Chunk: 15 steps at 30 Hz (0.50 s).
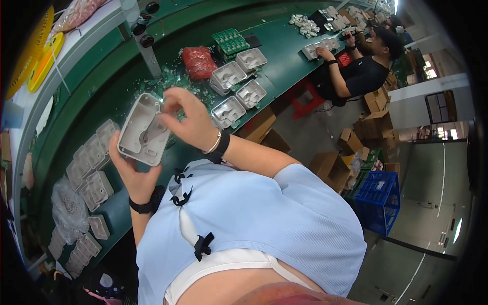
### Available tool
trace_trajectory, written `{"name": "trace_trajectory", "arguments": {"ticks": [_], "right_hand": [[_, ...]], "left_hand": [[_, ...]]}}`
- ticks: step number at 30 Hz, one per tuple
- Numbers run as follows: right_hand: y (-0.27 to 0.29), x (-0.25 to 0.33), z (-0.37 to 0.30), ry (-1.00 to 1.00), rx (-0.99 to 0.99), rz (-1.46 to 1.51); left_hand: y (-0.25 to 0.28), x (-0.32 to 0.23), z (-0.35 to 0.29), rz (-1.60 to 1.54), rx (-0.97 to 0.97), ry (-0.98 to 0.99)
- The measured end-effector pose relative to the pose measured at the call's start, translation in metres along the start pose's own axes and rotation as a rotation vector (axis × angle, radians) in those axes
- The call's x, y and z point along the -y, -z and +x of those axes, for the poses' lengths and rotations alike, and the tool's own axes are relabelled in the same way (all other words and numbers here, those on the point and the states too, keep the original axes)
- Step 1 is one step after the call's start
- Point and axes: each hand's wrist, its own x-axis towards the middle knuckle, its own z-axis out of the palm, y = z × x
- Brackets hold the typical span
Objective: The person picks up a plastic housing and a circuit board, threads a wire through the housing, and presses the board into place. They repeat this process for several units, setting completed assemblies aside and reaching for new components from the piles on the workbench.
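Bracing is probably being best served by the left hand (pixel 136 178) clamped on the white housing (pixel 134 133); the right hand (pixel 191 120) is being held over it, grip indiscernible.

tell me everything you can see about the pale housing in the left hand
The pale housing looks like plastic: an open, rounded-corner box with a thin rim and molded inner compartments. It is held above the green workbench, open side facing the camera. The left hand grips it; the right hand overlaps it in view, contact unclear.
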Motion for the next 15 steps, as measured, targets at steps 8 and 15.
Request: {"name": "trace_trajectory", "arguments": {"ticks": [8, 15], "right_hand": [[0.0088, 0.0013, 0.0061, 0.186, 0.049, -0.057], [0.0036, 0.0021, -0.0014, 0.003, 0.084, 0.112]], "left_hand": [[0.0011, 0.0040, -0.0020, -0.064, 0.062, 0.050], [0.0017, -0.0011, -0.0031, -0.075, 0.099, 0.107]]}}
